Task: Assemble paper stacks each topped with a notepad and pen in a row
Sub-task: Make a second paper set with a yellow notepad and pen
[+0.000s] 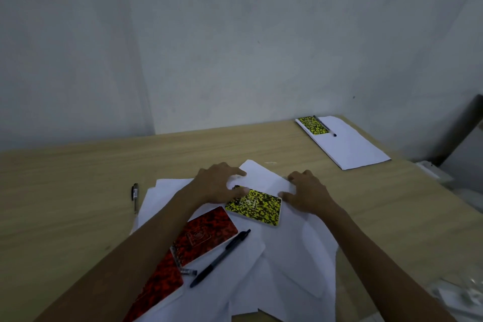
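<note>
While loose white sheets (295, 256) lie fanned in an untidy heap on the near middle of the table (78, 170), both hands rest on the topmost sheet (264, 178) at the heap's far end. The left hand (217, 185) lies with fingers spread and slightly bent, its thumb touching the far corner of a yellow notepad (254, 206) that sits on the heap between the hands. The right hand (307, 193) presses the sheet's right edge with bent fingertips; whether it pinches the paper cannot be told. Nearer the person, two red notepads (206, 235) overlap on the heap, a black pen (220, 257) slanting just beside them. Another pen (135, 197) lies on bare wood just left of the heap. At the far right corner stands a finished stack (350, 146), topped by a yellow pad (313, 125) and a third pen (324, 126).
</note>
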